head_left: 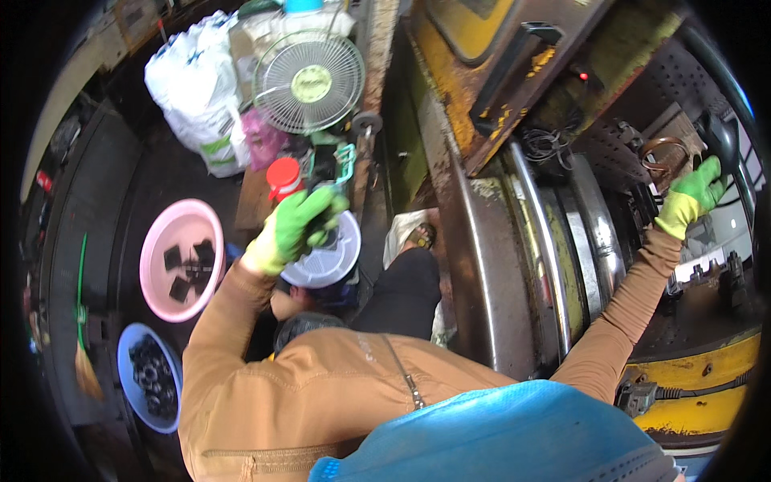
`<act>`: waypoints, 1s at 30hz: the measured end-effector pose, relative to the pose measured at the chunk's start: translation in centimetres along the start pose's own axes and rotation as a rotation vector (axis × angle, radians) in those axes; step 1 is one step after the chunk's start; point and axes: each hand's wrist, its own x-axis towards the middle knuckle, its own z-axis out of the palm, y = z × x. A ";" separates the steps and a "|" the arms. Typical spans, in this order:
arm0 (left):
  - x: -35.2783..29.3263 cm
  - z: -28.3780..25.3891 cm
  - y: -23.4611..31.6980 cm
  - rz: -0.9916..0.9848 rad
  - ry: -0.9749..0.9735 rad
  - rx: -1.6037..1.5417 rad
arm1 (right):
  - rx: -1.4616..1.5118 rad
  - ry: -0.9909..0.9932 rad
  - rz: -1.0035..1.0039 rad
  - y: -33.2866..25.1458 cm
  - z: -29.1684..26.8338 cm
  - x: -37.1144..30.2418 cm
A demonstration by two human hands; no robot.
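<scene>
My left hand, in a green and yellow glove, is raised above a white plastic basket. Its fingers look bent around a dark patch; blur hides whether that is a held piece or the soiled palm. Beside that hand stands a container with a red lid. Far to the right, my gloved right hand reaches into the machine, its fingers apart near a rounded black part. I see nothing held in it. A curved brown piece sits just left of these fingers.
A pink basin holds dark square pieces; a blue basin holds black ring-like parts. Behind them are a white sack, a fan and a broom. A yellow machine panel with a black handle rises ahead.
</scene>
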 end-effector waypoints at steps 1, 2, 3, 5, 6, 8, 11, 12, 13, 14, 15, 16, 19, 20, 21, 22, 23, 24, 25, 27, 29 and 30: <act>0.0 0.9 0.5 0.025 -0.035 0.000 | -0.029 -0.133 -0.086 -3.1 2.1 -3.2; 0.0 1.7 0.9 0.086 -0.107 -0.032 | -0.026 -0.295 -0.161 -6.0 4.1 -6.1; 0.1 2.4 1.3 0.120 -0.157 -0.101 | 0.018 -0.556 -0.374 -8.5 5.9 -8.8; -0.2 3.3 1.7 0.136 -0.194 -0.251 | -0.192 -0.916 -0.942 -12.6 9.0 -14.0; -0.5 3.4 1.8 0.120 -0.158 -0.329 | -0.122 -1.103 -1.028 -14.0 11.1 -16.9; -1.3 2.7 1.6 0.190 -0.078 -0.475 | 0.093 -1.163 -1.178 -16.9 13.8 -23.1; -3.6 -1.3 0.2 0.198 0.220 -0.313 | 0.227 -1.318 -1.121 -19.3 16.2 -28.9; -4.6 -3.3 -0.5 0.153 0.307 -0.436 | 0.331 -1.355 -1.057 -19.3 17.2 -29.9; -6.5 -6.1 -1.6 0.514 0.434 0.184 | 0.182 -1.420 -0.938 -18.8 17.5 -29.7; -8.8 -9.0 -3.0 0.765 0.550 0.877 | 0.046 -1.248 -0.937 -17.7 18.0 -29.1; -10.9 -12.1 -4.5 0.702 0.676 0.927 | -0.078 -1.094 -0.757 -16.0 18.1 -27.8; -13.2 -15.2 -6.2 0.699 0.817 1.026 | -0.035 -0.854 -0.582 -13.8 18.5 -26.0; -22.4 -23.8 -12.3 0.461 1.200 1.399 | -0.129 -0.336 -0.113 -5.2 19.2 -22.3; -25.6 -25.8 -14.5 0.164 1.322 1.211 | -0.186 -0.315 -0.062 -2.2 19.4 -21.8; -28.4 -27.8 -16.4 0.139 1.405 0.530 | -0.254 -0.374 0.091 0.5 19.6 -21.6; -31.5 -28.8 -18.6 -0.188 1.541 0.833 | -0.399 -0.434 0.337 3.0 19.6 -22.0; -33.8 -30.1 -20.1 -0.119 1.679 0.236 | -0.102 -0.689 0.719 5.0 19.8 -22.2; -35.9 -31.2 -21.1 -0.001 1.703 -0.351 | 0.144 -0.876 1.124 6.6 20.1 -22.1; -37.1 -32.0 -22.0 0.039 1.822 -0.556 | 0.225 -0.849 1.027 8.2 20.4 -23.0; -37.3 -33.4 -22.6 0.216 1.858 -0.668 | 0.277 -0.792 1.020 10.2 20.6 -23.0; -35.5 -34.6 -22.1 0.166 1.752 -0.623 | 0.258 -0.775 1.087 11.3 20.8 -22.9; -33.6 -35.3 -21.7 0.125 1.707 -0.546 | 0.178 -0.734 1.081 11.6 20.7 -22.6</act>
